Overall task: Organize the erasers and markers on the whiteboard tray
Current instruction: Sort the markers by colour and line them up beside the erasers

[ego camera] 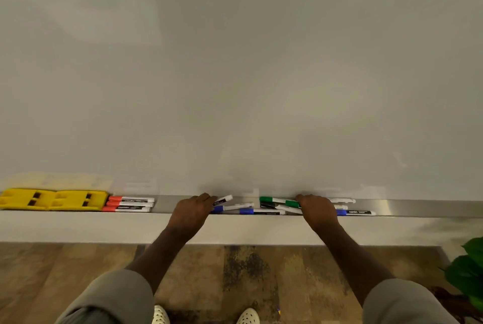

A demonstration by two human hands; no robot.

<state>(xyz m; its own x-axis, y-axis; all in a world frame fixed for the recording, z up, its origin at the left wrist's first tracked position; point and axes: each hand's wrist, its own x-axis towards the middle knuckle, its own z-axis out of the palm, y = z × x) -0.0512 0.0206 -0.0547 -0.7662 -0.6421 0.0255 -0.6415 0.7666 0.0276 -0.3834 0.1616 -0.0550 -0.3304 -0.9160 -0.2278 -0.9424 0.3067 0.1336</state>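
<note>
1. The left hand (192,212) is seen curled over the front edge of the whiteboard tray (167,203), its fingers closed on a white marker (222,200) that sticks out tilted from the fingertips.
2. The right hand (316,210) is laid knuckles-up on the jumble of markers; whether its fingers are clamped on one cannot be told, since they are hidden under the hand.
3. A green-capped marker (277,200) is met by the right hand at its thumb side, and a second green cap (292,203) lies just beside it.
4. Blue-capped markers (261,211) are scattered at angles between the hands; another blue marker (356,212) emerges right of the right hand, its left end covered.
5. Three red-capped markers (129,204) are lined up parallel on the tray's left part.
6. Two yellow erasers (52,199) are set side by side at the tray's far left, touching the red group; the leftmost is cut off by the frame edge.
</note>
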